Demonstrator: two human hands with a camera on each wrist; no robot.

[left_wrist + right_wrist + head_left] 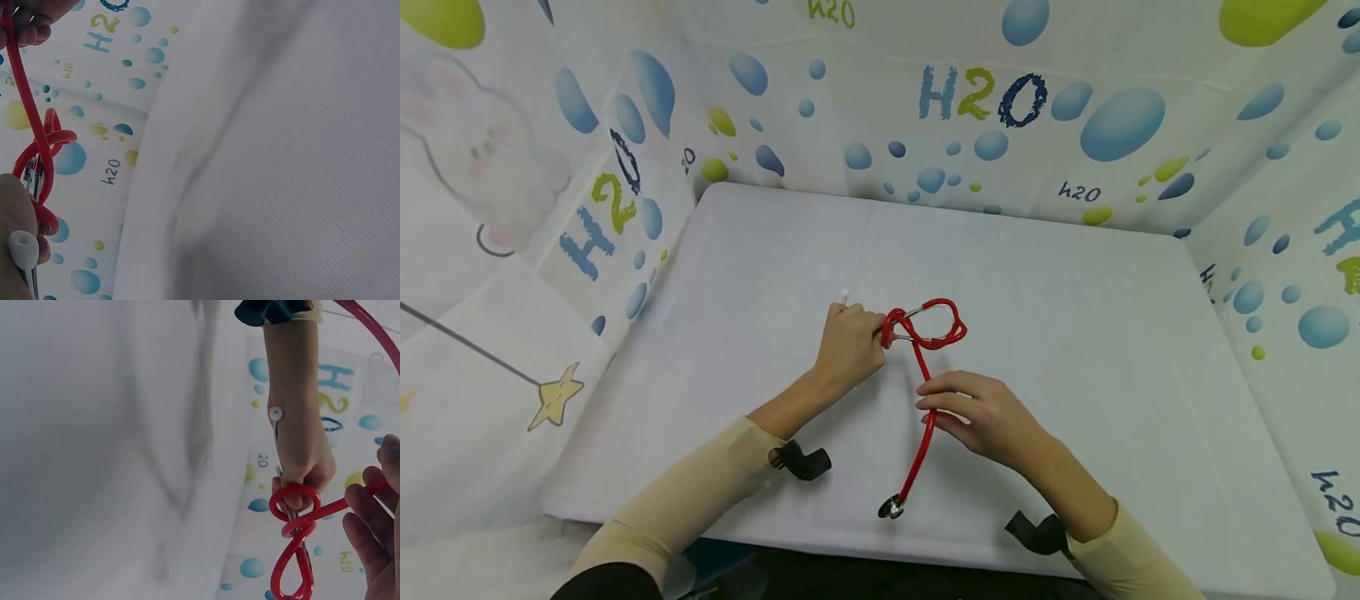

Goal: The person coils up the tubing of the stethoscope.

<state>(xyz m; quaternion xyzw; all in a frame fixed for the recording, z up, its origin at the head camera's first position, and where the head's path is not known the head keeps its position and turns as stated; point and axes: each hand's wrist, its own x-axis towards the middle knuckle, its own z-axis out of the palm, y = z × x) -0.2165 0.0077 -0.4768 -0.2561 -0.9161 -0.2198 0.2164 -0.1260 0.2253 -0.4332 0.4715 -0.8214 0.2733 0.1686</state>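
Note:
A red stethoscope [951, 337] is held above the white table, its tubing looped and crossed around the metal ear tubes. My left hand [850, 346] grips the metal ear tubes beside the loops; one white eartip [24, 250] sticks out past the hand. Lower down, my right hand [981, 412] holds the hanging stretch of tube [334, 507] loosely between fingers and thumb. Below that hand the tube runs down to the metal chest piece [891, 507], near the table's front edge. In the left wrist view, the right hand's curled fingertips [28, 31] show beside the tube.
The white-covered table [760, 250] spreads under both hands. Behind it and at the sides hang white curtains [880, 108] printed with blue and green drops and H2O lettering. Dark straps [805, 461] stick out at both wrists.

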